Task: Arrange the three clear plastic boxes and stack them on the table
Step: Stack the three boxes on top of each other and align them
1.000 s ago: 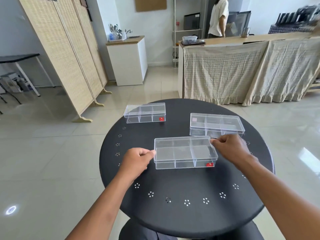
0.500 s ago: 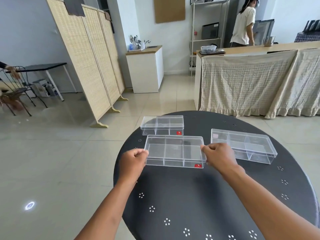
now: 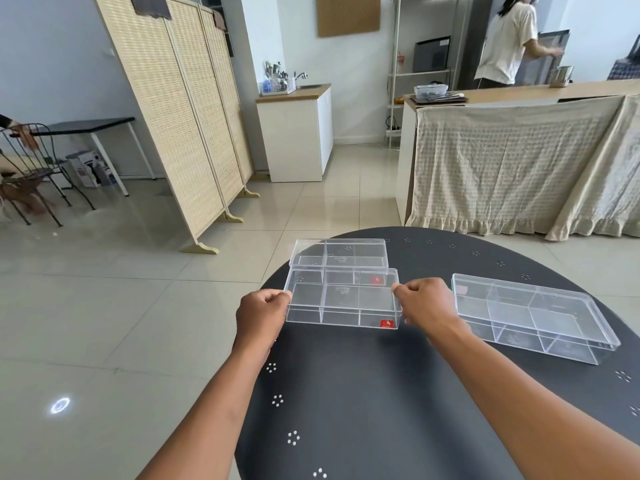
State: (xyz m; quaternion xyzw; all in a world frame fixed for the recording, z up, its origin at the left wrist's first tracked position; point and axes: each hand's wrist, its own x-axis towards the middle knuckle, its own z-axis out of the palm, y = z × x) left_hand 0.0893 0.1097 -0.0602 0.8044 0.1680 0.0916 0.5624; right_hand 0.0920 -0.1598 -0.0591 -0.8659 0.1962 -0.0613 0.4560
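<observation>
Three clear plastic boxes with inner dividers are on or over the round black table [image 3: 398, 393]. I hold one box [image 3: 343, 299] by its two short ends, lifted slightly above the tabletop: my left hand [image 3: 261, 315] pinches its left end, my right hand [image 3: 424, 301] its right end. It has a red sticker on the front. Just behind it, at the table's far left edge, lies a second box [image 3: 339, 254], its near side overlapped by the held one. The third box [image 3: 530, 315] lies flat on the right, apart from both.
The table's left edge runs close under my left hand, with tiled floor beyond. A folding wicker screen [image 3: 180, 116] stands at the left, a cloth-draped counter [image 3: 519, 161] behind the table, and a person [image 3: 509, 39] stands behind the counter.
Both hands have carried the held box away from me and to the left, up to the far-left box. My view has swung left.
</observation>
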